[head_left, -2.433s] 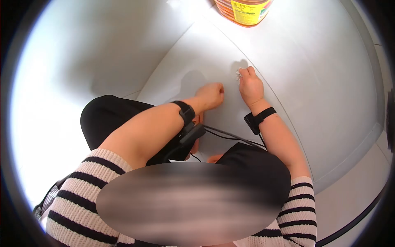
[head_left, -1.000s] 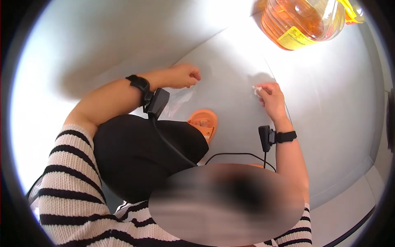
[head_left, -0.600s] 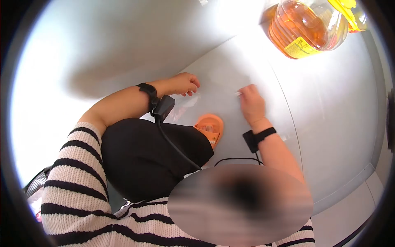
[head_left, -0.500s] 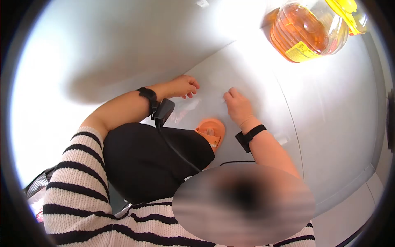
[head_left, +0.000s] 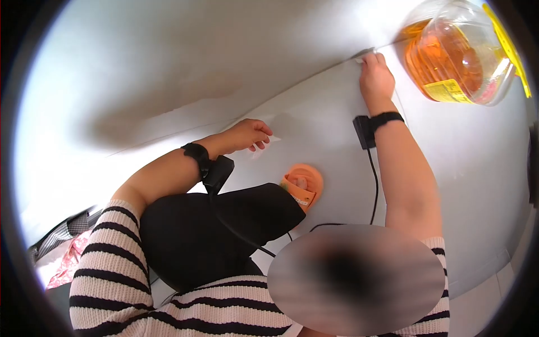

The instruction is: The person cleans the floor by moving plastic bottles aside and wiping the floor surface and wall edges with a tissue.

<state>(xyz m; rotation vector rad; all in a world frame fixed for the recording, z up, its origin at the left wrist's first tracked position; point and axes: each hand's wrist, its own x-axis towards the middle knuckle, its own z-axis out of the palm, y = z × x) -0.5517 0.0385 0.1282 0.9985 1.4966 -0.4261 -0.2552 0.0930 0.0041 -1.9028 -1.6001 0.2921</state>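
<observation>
My left hand (head_left: 250, 135) hovers over the grey floor in front of my knee, its fingers curled together. From its fingertips juts a thin white scrap (head_left: 275, 139), like a bit of tissue or film. Farther out, my right hand (head_left: 377, 78) reaches to the seam between floor and wall. Its fingers are pinched and touch down close to the seam; a small whitish patch shows beside them, too small to name. Right of that hand stands a big clear plastic jug (head_left: 449, 59) of amber liquid, with a yellow label and yellow handle.
A pale wall (head_left: 185, 56) rises along the far left side. My foot in an orange sandal (head_left: 303, 185) rests below the hands. Black cables run from the wrist devices (head_left: 365, 132) past my black-trousered knee (head_left: 213, 230). Patterned fabric (head_left: 70, 258) lies at the lower left.
My right hand has moved up and right, from near the left hand to the floor seam by the jug. The left hand stays nearly in place, with the white scrap now showing.
</observation>
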